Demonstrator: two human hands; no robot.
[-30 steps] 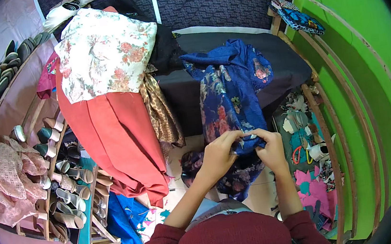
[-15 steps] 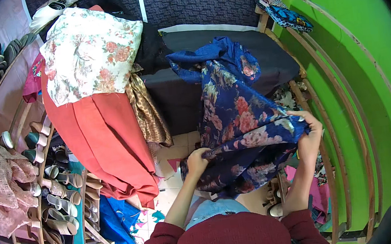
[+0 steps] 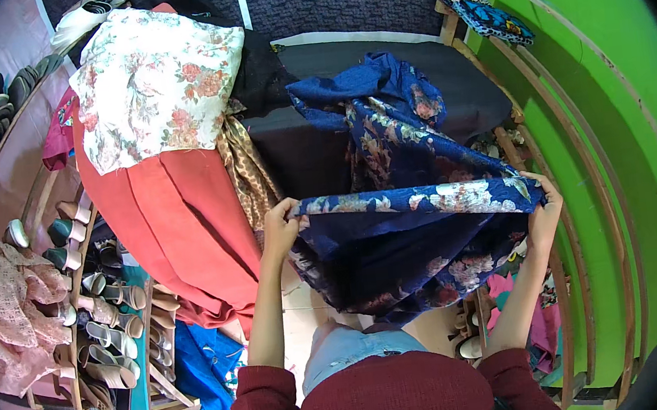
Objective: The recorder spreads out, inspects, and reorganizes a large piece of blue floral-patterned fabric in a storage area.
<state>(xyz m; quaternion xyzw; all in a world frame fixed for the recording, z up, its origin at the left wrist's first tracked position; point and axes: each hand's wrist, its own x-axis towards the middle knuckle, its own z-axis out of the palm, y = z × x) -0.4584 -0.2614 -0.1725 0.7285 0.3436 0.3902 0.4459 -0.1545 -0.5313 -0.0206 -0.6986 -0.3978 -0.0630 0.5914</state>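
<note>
A dark blue floral fabric (image 3: 465, 262) hangs between my hands, its upper edge pulled into a straight, folded band. My left hand (image 3: 280, 225) pinches the band's left end; my right hand (image 3: 543, 203) grips its right end. Below the band the cloth drops in loose folds in front of my legs. The fabric's far part lies bunched on a black-covered surface (image 3: 291, 157). Left of it, a white floral cloth (image 3: 161, 86) is spread over a long coral-red cloth (image 3: 176, 222), with a leopard-print cloth (image 3: 247, 166) hanging alongside.
Wooden racks with several sandals (image 3: 108, 335) and a pink lacy cloth (image 3: 17, 313) stand at the left. Bright blue cloth (image 3: 200, 390) lies on the tiled floor. Along the green wall (image 3: 624, 171) run wooden rails (image 3: 582, 152), with a folded patterned cloth (image 3: 489, 16) at their far end.
My left hand has moved left and up, and my right hand slightly right. The fabric's edge, slanted and gathered before, is now stretched straight between them.
</note>
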